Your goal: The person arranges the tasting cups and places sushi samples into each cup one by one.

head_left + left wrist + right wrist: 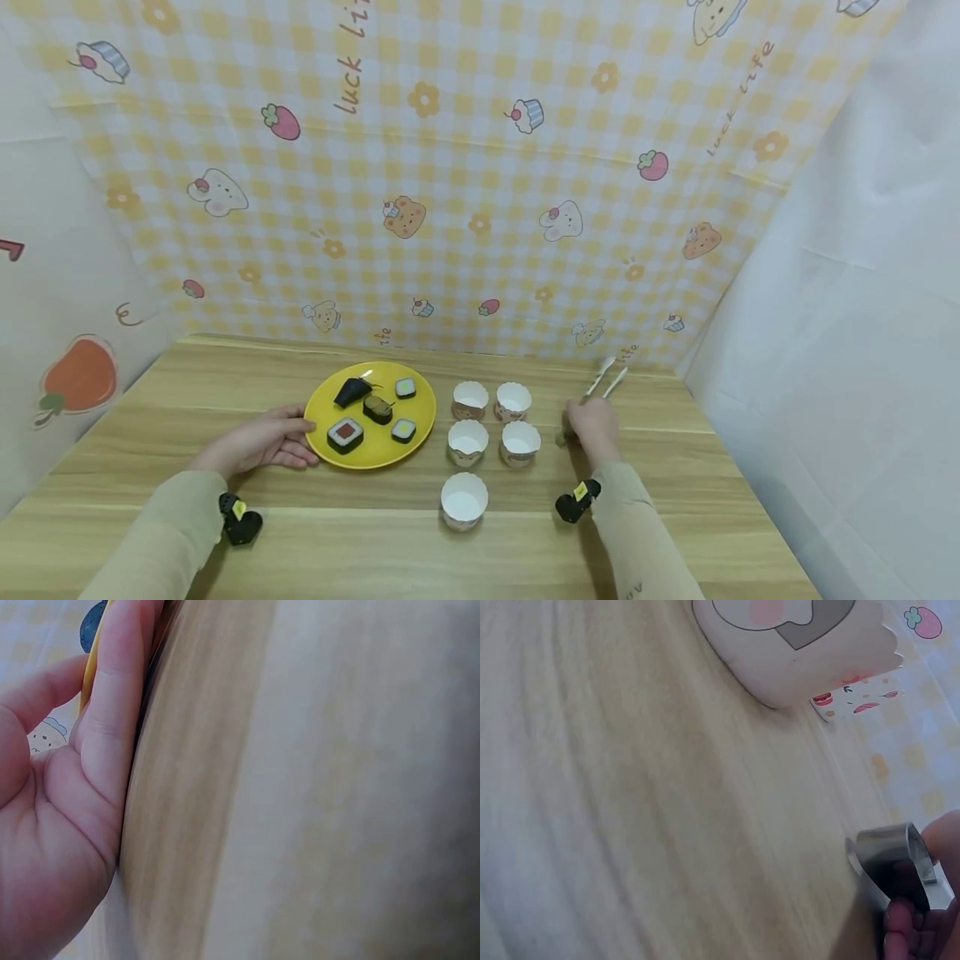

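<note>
My left hand (258, 442) grips the left rim of a yellow plate (423, 408), its thumb over the edge and its fingers low beside the table. On the plate lie several pieces of toy-like sushi: a dark cone-shaped hand roll (351, 392), a large roll with a red centre (345, 435), a brown-topped piece (377, 408) and small rolls with green centres (403, 430). Over at the right, my right hand (595, 427) holds a pair of tongs (600, 377), whose pale tips point away toward the wall. Their bent metal end (889, 851) shows in the right wrist view.
Several paper baking cups, white inside, stand between the plate and the tongs: two rows of two, plus a single cup (463, 500) nearer me. The wooden table (360, 550) ends at a checked cloth (465, 183) behind. White cloth hangs on both sides.
</note>
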`<state>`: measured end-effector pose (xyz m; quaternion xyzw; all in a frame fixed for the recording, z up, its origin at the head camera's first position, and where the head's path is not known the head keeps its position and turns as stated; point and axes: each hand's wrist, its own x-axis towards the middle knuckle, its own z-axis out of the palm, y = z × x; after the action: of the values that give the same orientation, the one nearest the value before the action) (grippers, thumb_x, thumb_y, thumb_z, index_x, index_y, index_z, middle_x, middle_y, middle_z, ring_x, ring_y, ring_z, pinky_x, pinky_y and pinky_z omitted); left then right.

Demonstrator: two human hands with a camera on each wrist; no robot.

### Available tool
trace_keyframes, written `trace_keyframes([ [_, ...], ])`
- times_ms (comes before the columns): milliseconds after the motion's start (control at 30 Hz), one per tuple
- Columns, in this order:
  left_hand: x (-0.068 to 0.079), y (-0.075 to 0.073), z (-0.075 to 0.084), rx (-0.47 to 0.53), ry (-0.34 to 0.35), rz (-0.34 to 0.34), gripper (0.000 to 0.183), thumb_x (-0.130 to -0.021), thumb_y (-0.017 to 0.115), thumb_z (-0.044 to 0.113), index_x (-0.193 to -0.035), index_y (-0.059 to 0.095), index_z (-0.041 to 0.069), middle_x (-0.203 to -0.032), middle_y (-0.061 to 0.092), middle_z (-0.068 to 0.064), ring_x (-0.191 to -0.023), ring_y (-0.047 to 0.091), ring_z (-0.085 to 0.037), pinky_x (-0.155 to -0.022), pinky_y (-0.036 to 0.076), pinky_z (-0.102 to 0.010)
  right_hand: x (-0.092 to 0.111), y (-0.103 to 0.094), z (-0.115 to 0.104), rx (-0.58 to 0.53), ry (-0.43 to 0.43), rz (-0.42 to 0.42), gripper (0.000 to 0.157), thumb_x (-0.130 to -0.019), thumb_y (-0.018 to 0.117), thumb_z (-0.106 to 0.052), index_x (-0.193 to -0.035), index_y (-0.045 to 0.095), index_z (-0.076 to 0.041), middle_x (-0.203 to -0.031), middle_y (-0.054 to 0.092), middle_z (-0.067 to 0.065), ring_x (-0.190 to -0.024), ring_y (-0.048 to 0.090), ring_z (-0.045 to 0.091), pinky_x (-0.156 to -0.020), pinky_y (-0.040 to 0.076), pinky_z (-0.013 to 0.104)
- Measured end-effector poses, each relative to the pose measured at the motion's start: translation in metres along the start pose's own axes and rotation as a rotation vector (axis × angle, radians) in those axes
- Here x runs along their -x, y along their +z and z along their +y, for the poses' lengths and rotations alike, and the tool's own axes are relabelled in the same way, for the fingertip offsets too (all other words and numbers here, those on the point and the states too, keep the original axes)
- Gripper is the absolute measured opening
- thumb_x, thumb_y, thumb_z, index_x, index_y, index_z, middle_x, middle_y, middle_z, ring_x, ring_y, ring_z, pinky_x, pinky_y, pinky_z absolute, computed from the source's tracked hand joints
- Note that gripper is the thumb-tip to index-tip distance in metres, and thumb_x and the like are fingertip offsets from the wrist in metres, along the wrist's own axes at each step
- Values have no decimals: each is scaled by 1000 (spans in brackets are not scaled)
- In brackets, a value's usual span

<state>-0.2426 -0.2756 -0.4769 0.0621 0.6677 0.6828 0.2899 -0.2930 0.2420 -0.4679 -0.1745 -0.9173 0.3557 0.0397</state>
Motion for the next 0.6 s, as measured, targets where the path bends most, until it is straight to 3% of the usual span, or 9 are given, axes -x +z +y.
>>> trace_keyframes([
  [233,-1,0,0,-4,0,0,64,-102,42,14,-143,1,-14,-92,67,-20,-82,69,-29,-75,58,-39,5,-5,0,92,-20,2,29,-90,47,-27,-72,62,-9,-64,61,6,-64,59,25,-52,42,33],
  [600,-1,-1,-1,-12,7,-2,63,-102,42,14,-143,3,-14,-92,67,-21,-83,69,-29,-75,58,-39,8,-11,7,142,20,18,34,-92,43,-33,-79,58,-5,-67,60,9,-59,56,25,-47,39,36],
])
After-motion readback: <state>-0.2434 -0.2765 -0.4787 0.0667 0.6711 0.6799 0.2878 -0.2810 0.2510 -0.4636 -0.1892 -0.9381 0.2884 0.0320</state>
